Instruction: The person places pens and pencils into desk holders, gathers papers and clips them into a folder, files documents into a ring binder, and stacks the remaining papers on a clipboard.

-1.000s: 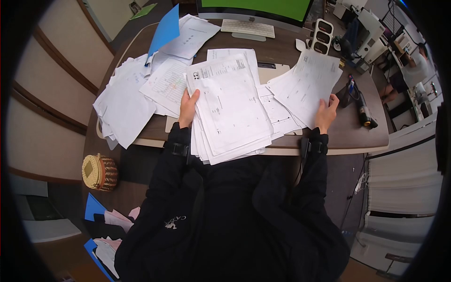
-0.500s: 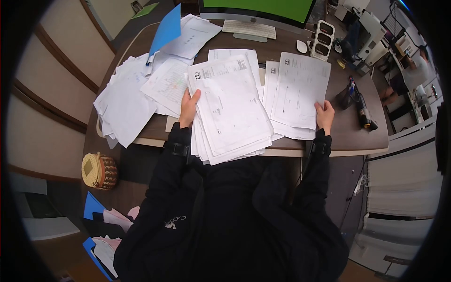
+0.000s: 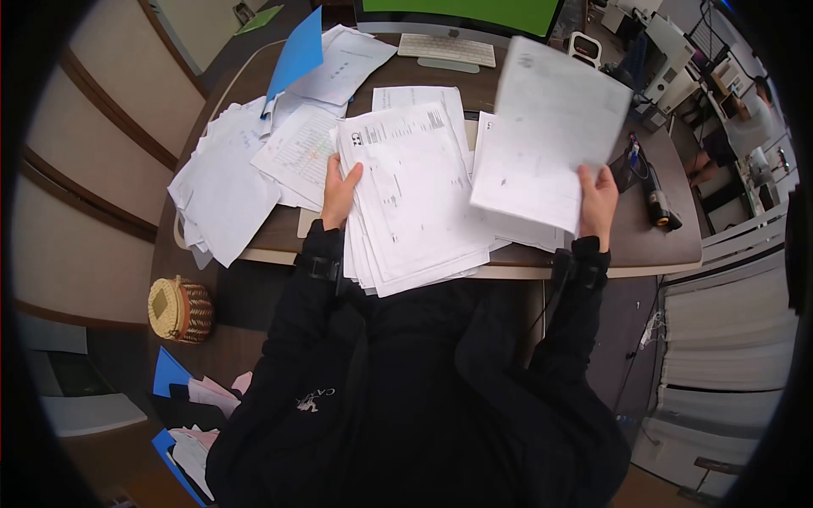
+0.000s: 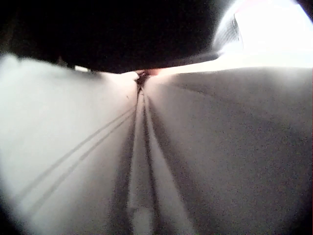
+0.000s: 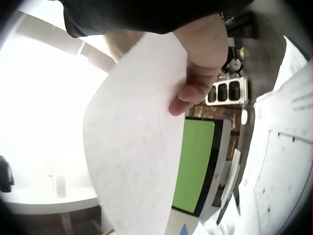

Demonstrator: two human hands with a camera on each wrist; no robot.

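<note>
My left hand [image 3: 340,193] grips the left edge of a thick stack of printed papers [image 3: 415,199], thumb on top, at the desk's front edge. In the left wrist view, pale paper sheets [image 4: 63,132] fill most of the picture beneath a dark sleeve. My right hand [image 3: 599,203] pinches a sheet of paper [image 3: 550,127] by its lower right corner, raised and blurred over the desk's right side. The right wrist view shows this sheet's blank underside [image 5: 132,127] with fingertips on it. Below it, other printed papers [image 3: 484,148] lie partly hidden.
To the left spread loose papers [image 3: 224,182] with a blue folder [image 3: 296,59] standing among them. A keyboard [image 3: 447,51] and green-screened monitor [image 3: 461,15] stand behind. A black scanner-like device [image 3: 659,207] lies at right. A woven basket [image 3: 180,310] stands left below the desk.
My right hand has straightened a tilted sheet on the right-hand papers, then lifted it up and right, hiding the mouse and part of the white holder. My left hand and its stack stay put.
</note>
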